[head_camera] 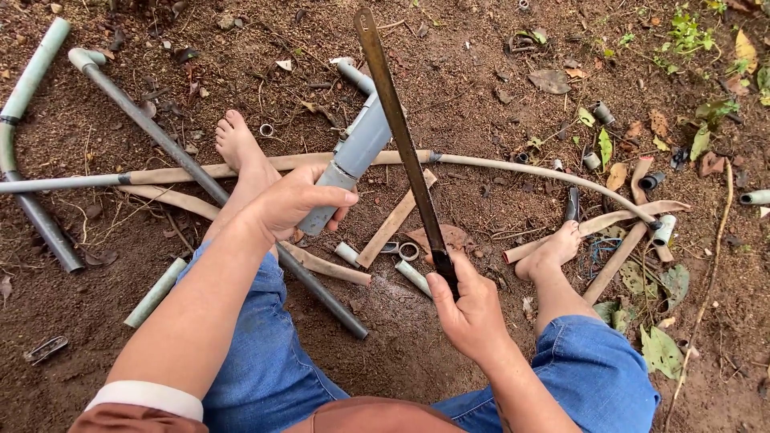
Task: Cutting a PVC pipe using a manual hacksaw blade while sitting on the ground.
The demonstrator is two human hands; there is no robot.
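My left hand (pixel 290 202) grips the near end of a short grey plastic pipe piece (pixel 359 144) that has a narrower elbow fitting at its far end. My right hand (pixel 469 309) holds the handle of a long rusty blade (pixel 399 132), which points away from me and crosses over the grey pipe. I sit on bare soil with both bare feet out in front, the left foot (pixel 238 144) beside the pipe and the right foot (pixel 553 250) further right.
A long dark pipe (pixel 160 140) runs diagonally under my left leg. A thin beige pipe (pixel 513 167) lies across the ground. Short pipe offcuts (pixel 413 277), rings, couplings (pixel 603 112) and dry leaves are scattered about. A pale green pipe (pixel 32 76) lies far left.
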